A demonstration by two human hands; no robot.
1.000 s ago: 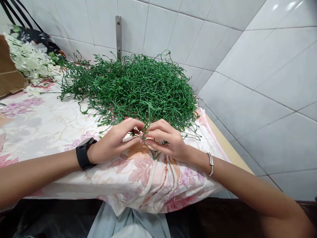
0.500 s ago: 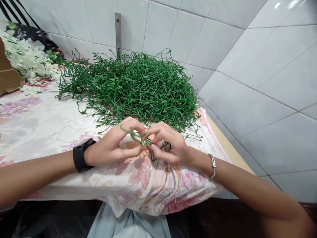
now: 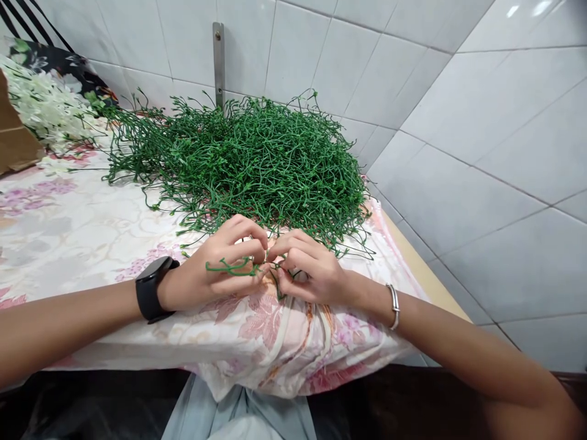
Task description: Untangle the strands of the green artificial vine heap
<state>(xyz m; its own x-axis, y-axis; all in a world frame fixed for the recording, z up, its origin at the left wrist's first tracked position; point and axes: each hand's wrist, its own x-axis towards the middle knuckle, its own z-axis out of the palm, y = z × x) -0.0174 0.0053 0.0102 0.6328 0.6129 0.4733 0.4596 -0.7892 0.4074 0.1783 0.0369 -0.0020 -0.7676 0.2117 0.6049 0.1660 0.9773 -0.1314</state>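
Note:
Near the table's front edge, my left hand point(image 3: 232, 260) and my right hand point(image 3: 314, 266) almost meet at the fingertips. A thin green artificial flower stem point(image 3: 229, 267) with small branches lies across my left fingers, its end pinched between thumb and fingers. My right thumb and fingers are closed on a dark green stem part point(image 3: 277, 284) just right of it. Whether both pieces are one stem is hidden by the fingers. Just beyond my hands lies a large heap of green artificial stems point(image 3: 275, 159).
White artificial flowers point(image 3: 50, 110) lie at the far left, beside a cardboard box point(image 3: 16, 137) and a black floral bag point(image 3: 68, 67). A floral tablecloth point(image 3: 92, 244) covers the table. Tiled walls point(image 3: 481, 153) stand behind and on the right, with a metal bracket point(image 3: 219, 64) behind the heap.
My left fingers have closed in, and the branched stem end has swung down and left across them. My right hand has barely moved. The heap is unchanged.

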